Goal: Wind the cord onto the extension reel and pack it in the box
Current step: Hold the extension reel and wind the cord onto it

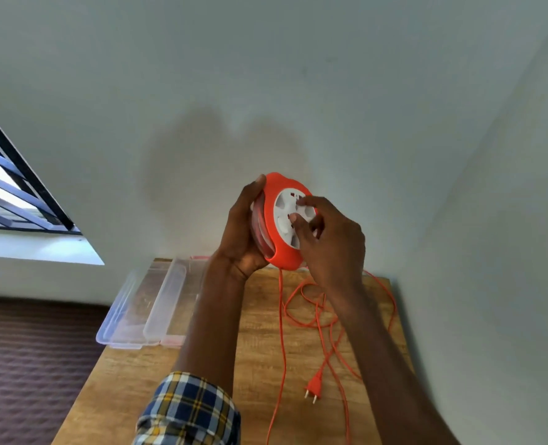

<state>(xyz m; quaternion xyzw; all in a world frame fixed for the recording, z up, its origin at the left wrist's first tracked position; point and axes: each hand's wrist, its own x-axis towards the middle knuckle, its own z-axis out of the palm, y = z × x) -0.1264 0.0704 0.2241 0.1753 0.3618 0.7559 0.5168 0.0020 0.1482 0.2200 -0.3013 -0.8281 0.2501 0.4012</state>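
Most cord (317, 319) lies loose; left hand (243, 232) grips the reel (279, 252), right hand (330, 239) fingers curl on its hub; box (144, 303) waits.

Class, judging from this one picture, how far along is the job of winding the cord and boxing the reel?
Done: little, it seems. Most of the orange cord lies loose on the wooden table, its plug free. In hand: the left hand grips the orange reel above the table while the right hand has its fingers on the white hub, apparently winding. Left: finish winding, then pack the reel into the clear plastic box.
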